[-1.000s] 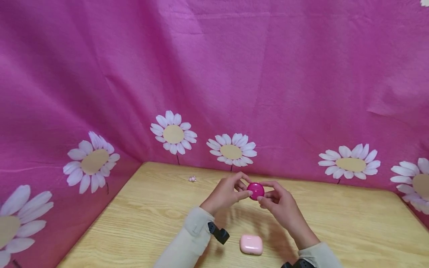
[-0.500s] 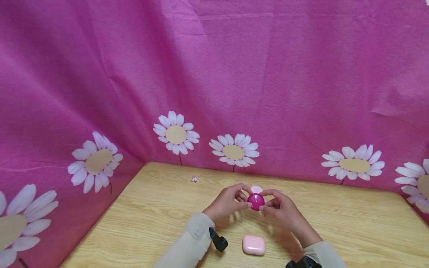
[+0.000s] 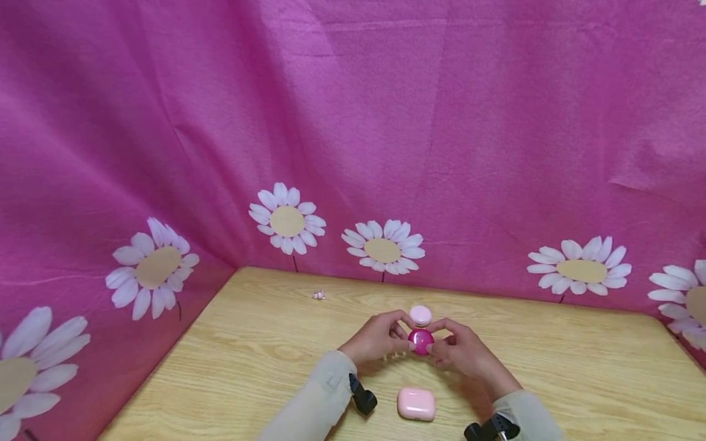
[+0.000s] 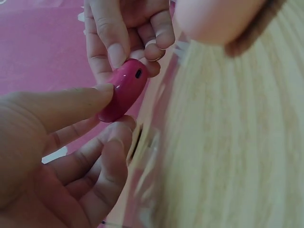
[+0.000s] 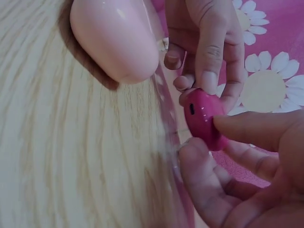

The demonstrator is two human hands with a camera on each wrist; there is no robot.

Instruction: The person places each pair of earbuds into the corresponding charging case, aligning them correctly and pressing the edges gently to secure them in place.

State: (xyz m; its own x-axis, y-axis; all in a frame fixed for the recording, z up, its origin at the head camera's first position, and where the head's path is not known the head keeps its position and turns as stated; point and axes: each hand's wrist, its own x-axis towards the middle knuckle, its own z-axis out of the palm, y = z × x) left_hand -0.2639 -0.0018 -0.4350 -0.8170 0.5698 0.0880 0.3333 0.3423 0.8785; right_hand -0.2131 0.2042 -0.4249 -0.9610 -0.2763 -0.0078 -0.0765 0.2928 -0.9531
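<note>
Both hands meet above the middle of the wooden desk [image 3: 231, 361], sharing one small magenta case [image 3: 421, 340]. The left hand [image 3: 377, 338] pinches the case from its side, thumb and forefinger pressed on the glossy shell, the other fingers curled beneath; its grip is closed on the case. The right hand [image 3: 462, 350] does likewise from the opposite side, thumb on the shell and fingertips against its edge, so its grip too is fastened on the case. In the left wrist view the magenta case [image 4: 122, 92] shows a small dark slot in its rim, with the fingertips of the other hand touching it from above. The right wrist view shows the same case [image 5: 204, 118] on edge, the slot facing the camera and a row of tiny pale dots beside it. The case is held just above the desk surface, not resting on it.

Directly behind the case, touching or almost touching its top edge in the head view, sits a pale pink round piece [image 3: 421, 315]; whether it is joined to the case cannot be told. Near the person, between the two sleeves, a pale pink rounded box [image 3: 416, 404] lies flat on the desk. A tiny pale object [image 3: 318, 295] lies near the far edge, well apart from the hands. A pink cloth with white daisies [image 3: 353, 122] hangs behind and to the left.
</note>
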